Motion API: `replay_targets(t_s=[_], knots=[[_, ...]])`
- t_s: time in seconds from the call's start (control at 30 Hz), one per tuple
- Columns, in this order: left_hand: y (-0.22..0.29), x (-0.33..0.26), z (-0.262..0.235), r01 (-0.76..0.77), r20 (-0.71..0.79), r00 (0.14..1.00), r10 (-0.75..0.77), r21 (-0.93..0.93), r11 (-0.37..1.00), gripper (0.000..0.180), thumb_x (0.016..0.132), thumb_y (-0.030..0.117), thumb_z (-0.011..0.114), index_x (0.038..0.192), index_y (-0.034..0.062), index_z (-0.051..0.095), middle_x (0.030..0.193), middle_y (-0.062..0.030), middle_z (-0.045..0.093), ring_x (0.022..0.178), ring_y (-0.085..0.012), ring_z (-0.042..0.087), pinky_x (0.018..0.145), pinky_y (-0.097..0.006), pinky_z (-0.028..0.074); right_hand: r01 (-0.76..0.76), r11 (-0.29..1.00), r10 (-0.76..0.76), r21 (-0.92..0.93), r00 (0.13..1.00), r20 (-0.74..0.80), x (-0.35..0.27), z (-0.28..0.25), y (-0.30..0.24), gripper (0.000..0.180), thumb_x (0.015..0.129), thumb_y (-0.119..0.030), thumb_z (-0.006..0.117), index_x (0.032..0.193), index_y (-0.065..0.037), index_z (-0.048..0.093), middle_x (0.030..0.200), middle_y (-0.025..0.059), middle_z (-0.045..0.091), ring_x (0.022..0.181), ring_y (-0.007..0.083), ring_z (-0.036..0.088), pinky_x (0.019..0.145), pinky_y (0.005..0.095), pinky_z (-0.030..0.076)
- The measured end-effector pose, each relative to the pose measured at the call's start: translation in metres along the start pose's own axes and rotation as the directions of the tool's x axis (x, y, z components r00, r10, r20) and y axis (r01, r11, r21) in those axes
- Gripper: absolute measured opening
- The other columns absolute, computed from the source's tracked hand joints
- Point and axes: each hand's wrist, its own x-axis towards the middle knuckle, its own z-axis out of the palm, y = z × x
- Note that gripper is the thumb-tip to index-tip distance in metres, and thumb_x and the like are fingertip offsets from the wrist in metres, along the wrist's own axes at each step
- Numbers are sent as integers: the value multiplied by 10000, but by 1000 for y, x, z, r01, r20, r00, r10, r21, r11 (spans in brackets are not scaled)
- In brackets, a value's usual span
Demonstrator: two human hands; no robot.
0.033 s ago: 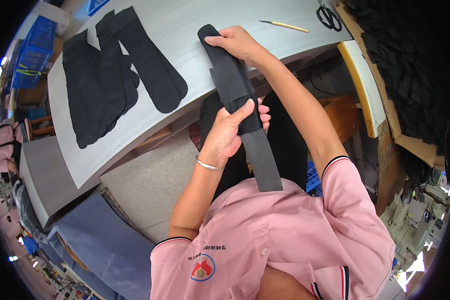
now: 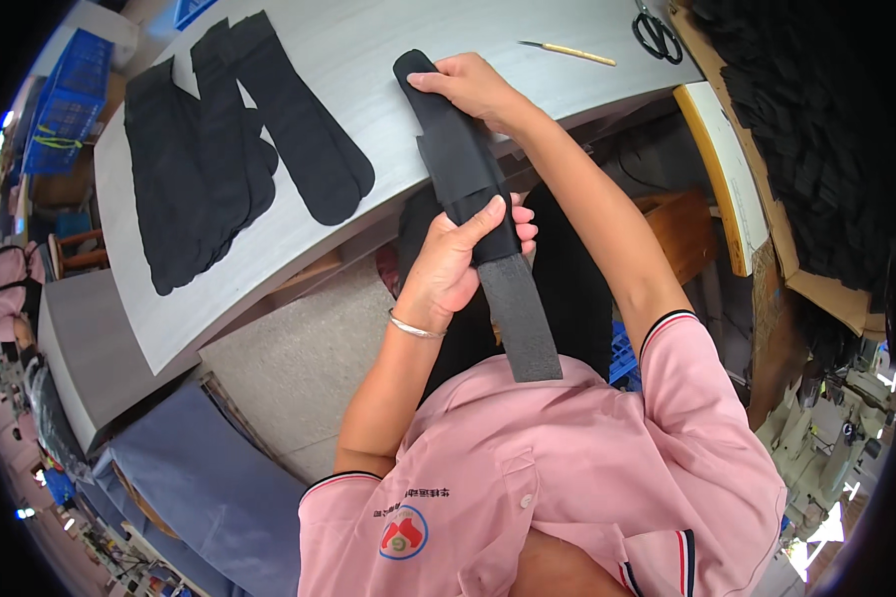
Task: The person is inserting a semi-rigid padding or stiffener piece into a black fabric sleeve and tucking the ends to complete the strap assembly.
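Observation:
A long black fabric sleeve with a rounded far end lies slantwise between my hands, over the near edge of the pale table. My left hand wraps round its near end, thumb on top and fingers curled behind. From that end a flat dark grey foam strip sticks out toward my shirt. Near the rounded tip, my right hand pinches the sleeve, with the thumb on its upper face and the other fingers underneath. A loose black flap crosses the sleeve midway. How far the strip runs inside is hidden.
Several flat black fabric pieces lie in overlapping stacks on the table's left. A wooden-handled pointed tool and black-handled scissors lie at the far right. An open cardboard box holds black strips. A blue crate stands beyond the left side.

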Motion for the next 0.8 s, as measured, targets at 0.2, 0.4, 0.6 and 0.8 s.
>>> replay_targets(t_s=[0.2,0.4,0.6,0.8], knots=[[4,-1,-2,36,-23,999,-37,-31,999,368,954,240,682,1189,-30,596,1018,-133,685,883,-209,697,794,-369,602,51,998,-49,41,998,-50,16,3,25,332,930,-327,685,844,-7,658,719,20,626,583,89,570,522,256,482],[-4,2,-12,7,65,998,-1,-97,995,294,964,193,663,1167,-4,584,913,-66,674,804,-176,677,816,-385,592,60,998,-59,10,993,-102,20,5,28,321,931,-314,683,824,-13,653,703,11,613,571,84,557,506,262,474],[-15,-15,-11,12,78,997,-8,-59,998,247,965,190,661,1117,2,612,893,-65,676,804,-166,681,872,-403,576,79,996,-83,-34,986,-144,22,6,31,330,922,-303,692,766,-18,633,677,-5,581,558,76,521,492,267,453],[-32,-36,-12,60,91,994,-52,-83,995,200,968,147,647,1123,28,603,886,-57,672,809,-181,678,920,-420,562,85,993,-98,-80,981,-169,19,8,28,341,916,-300,701,739,-19,624,668,-4,573,556,79,515,492,276,454]])
